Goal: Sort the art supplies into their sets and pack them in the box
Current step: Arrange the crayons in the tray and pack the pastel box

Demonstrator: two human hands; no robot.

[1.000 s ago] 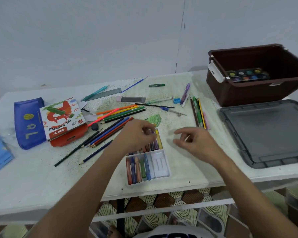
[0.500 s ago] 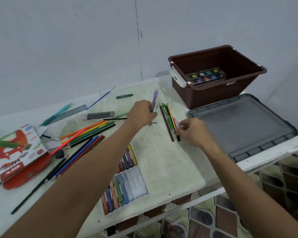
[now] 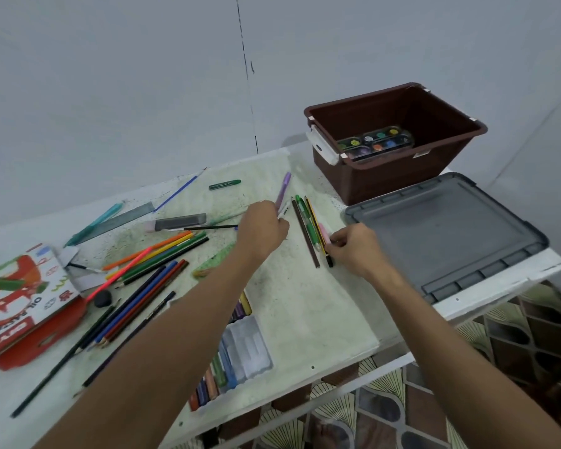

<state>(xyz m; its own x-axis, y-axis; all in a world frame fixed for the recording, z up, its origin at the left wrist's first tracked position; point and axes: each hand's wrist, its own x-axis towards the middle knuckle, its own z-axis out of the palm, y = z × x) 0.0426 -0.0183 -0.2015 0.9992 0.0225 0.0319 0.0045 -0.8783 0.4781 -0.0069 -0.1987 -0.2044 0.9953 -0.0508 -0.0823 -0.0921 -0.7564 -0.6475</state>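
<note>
My left hand (image 3: 264,230) is curled round a white pen and a purple pen (image 3: 283,188) near the middle of the table. My right hand (image 3: 357,246) pinches the near ends of a small bunch of pens and pencils (image 3: 310,228), brown, green, yellow-black and pink, lying on the table. The brown box (image 3: 399,176) stands at the back right with a watercolour palette (image 3: 374,142) inside. An oil pastel tray (image 3: 237,351) lies near the front edge, partly hidden by my left forearm.
The grey box lid (image 3: 447,231) lies flat to the right of my right hand. Several coloured pencils (image 3: 149,270) fan out at centre left. An oil pastel carton (image 3: 23,299) sits at the far left. A ruler (image 3: 117,220), an eraser and a green crayon (image 3: 224,184) lie farther back.
Both hands left the pastel tray and reached back toward the pens near the box. The left hand has closed on the white and purple pens, the right on the pencil bunch. The view swung right.
</note>
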